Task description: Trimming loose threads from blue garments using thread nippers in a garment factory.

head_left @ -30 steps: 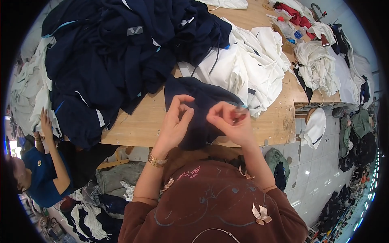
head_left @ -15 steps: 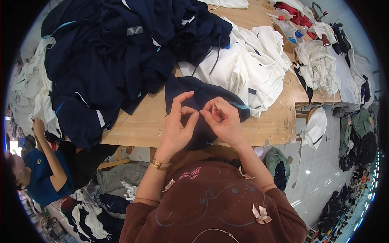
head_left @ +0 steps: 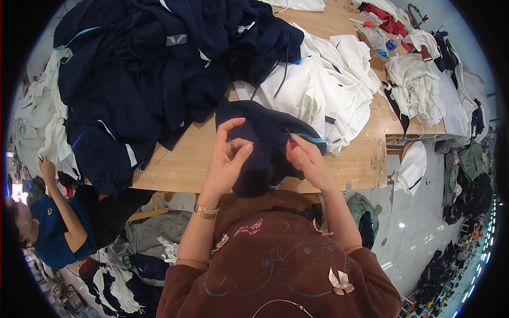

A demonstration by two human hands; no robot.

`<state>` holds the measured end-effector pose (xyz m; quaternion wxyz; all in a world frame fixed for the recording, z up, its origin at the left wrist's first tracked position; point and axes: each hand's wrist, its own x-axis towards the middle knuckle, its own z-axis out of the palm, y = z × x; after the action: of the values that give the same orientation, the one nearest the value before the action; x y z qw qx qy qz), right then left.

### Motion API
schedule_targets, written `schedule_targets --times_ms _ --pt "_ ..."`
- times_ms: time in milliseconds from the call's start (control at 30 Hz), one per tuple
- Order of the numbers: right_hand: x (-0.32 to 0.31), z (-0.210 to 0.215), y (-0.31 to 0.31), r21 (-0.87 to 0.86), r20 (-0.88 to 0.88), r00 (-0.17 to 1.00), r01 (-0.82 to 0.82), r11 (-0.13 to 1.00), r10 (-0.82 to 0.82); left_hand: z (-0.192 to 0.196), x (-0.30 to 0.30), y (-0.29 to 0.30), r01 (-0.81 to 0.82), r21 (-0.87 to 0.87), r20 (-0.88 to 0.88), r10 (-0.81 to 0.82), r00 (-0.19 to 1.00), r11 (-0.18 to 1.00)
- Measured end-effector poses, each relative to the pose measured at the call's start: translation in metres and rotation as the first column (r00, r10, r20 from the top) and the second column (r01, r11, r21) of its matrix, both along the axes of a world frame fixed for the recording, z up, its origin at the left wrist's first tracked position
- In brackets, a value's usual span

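Observation:
A navy garment piece (head_left: 265, 124) with a light-blue edge lies at the table's front, part of it hanging over the edge. Above its left side is my left hand (head_left: 225, 161), index finger raised and bent, thumb drawn in against the other fingers. Anything pinched there is too small to make out. On the garment's right side, my right hand (head_left: 308, 161) is closed around a small thin dark tool (head_left: 288, 132), whose tip pokes out past the fingers. Most of that tool is hidden in the hand.
A large heap of navy garments (head_left: 143, 69) covers the table's left and back. White garments (head_left: 328, 85) are piled behind my right hand. Farther right are more white cloth (head_left: 416, 85) and a stool draped in white (head_left: 412, 167). At left, a person in blue (head_left: 63, 228) handles pale cloth.
My hands, close together before, have moved apart. The right hand has gone rightward and turned, with the tool's tip now pointing away; the left has shifted slightly left.

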<state>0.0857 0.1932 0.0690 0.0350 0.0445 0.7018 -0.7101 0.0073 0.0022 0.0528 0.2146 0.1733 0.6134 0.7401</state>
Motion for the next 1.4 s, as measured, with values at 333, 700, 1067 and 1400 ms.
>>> schedule_targets --times_ms 333,700,1067,1400 --pt "-0.0014 -0.003 -0.0008 0.709 -0.243 0.966 0.115 0.695 0.088 -0.0089 -0.0038 -0.0039 0.012 0.124 0.186 -0.035 0.982 0.992" --pt "-0.0068 0.0013 -0.0014 0.789 -0.264 0.95 0.114 0.603 0.165 -0.0053 -0.0016 -0.0019 0.028 0.134 0.191 -0.053 0.98 0.991" --pt "-0.0054 0.0007 0.0008 0.788 -0.263 0.951 0.115 0.605 0.161 -0.0044 -0.0017 -0.0025 0.024 0.128 0.212 -0.051 0.976 0.991" --pt "-0.0078 0.0019 0.0 0.798 -0.249 0.946 0.078 0.598 0.208 -0.0044 -0.0011 -0.0013 0.044 0.097 0.167 -0.06 0.984 0.994"
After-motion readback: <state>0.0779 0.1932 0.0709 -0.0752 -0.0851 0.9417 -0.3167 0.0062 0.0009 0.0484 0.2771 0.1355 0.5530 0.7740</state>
